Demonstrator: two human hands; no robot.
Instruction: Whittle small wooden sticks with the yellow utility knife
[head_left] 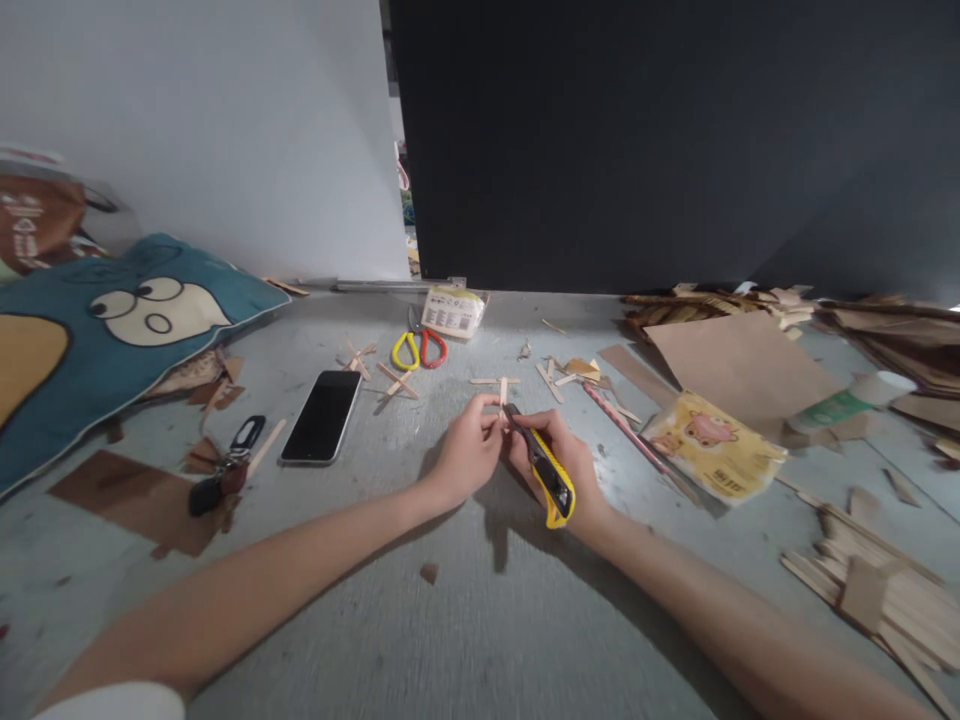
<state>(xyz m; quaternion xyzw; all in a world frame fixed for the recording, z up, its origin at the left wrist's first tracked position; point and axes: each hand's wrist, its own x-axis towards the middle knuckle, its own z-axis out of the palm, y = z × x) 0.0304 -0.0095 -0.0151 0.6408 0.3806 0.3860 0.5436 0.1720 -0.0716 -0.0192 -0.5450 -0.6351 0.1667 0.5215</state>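
Observation:
My left hand (471, 452) pinches a small pale wooden stick (503, 388) that stands up between its fingertips. In my right hand (574, 470) is a yellow and black utility knife (551, 474), its front end close to the stick and the left fingertips. The blade itself is too small to make out. Just beyond the fingers another thin wooden stick (484, 381) lies crosswise on the grey table. Crossed sticks (397, 383) lie to the left of it. Scissors (418, 351) with one yellow and one red handle rest behind them.
A phone (321, 418), keys (219, 484) and a blue cushion (142, 325) are on the left. To the right lie loose sticks (550, 382), a yellow packet (716, 445), brown cardboard (742, 370) and a stick pile (885, 590). A white packet (453, 312) sits at the back.

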